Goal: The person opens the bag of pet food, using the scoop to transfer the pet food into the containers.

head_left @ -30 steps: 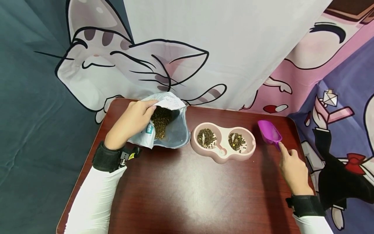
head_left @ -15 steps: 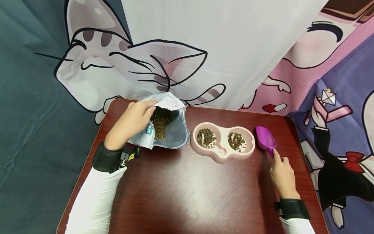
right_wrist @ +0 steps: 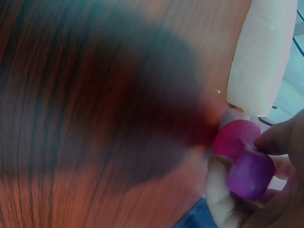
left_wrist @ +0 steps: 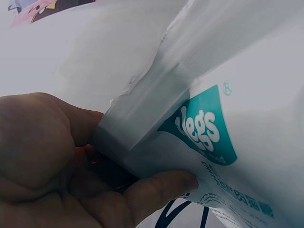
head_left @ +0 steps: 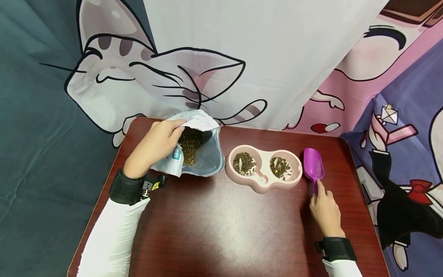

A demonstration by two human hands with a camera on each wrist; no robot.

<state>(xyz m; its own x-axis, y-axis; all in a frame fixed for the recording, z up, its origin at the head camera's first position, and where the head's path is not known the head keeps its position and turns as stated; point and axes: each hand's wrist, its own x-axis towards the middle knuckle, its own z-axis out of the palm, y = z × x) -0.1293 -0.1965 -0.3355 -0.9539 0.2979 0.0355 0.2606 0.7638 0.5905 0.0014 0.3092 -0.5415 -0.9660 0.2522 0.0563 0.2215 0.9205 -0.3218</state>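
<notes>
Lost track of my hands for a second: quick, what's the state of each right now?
Left hand: closed, pinching the open bag.
Right hand: closed, holding the purple scoop by its handle.

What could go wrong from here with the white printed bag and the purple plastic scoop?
The left hand holds the white printed bag only near its opening, so the bag could perhaps sag and spill its small brown pellets. The purple plastic scoop, in the right hand, is close to the pale pink double bowl and might knock it.
</notes>
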